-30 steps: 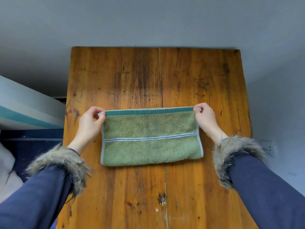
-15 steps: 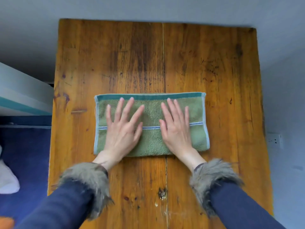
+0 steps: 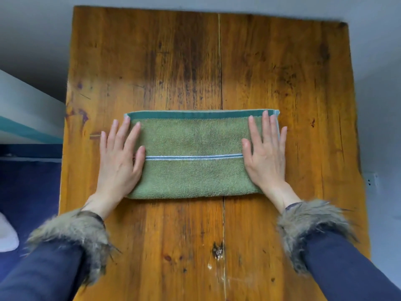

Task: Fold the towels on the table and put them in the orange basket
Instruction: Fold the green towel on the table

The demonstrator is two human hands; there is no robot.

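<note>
Two hands: I see left hand (image 3: 119,157) and right hand (image 3: 265,154) pressed flat, fingers straight, on opposite short ends.
Towel: green towel (image 3: 192,155), frame centre on wooden table (image 3: 282,72).
Axis: left-right; either hand equally near.

This looks like a room in a home. A worn, stained wooden counter (image 3: 271,72) of two planks stands against plain grey walls (image 3: 379,105), with a white electrical socket (image 3: 371,181) low on the right wall. Left of it lie dark blue flooring (image 3: 30,192) and possibly a white-and-teal bed edge (image 3: 26,118).
</note>
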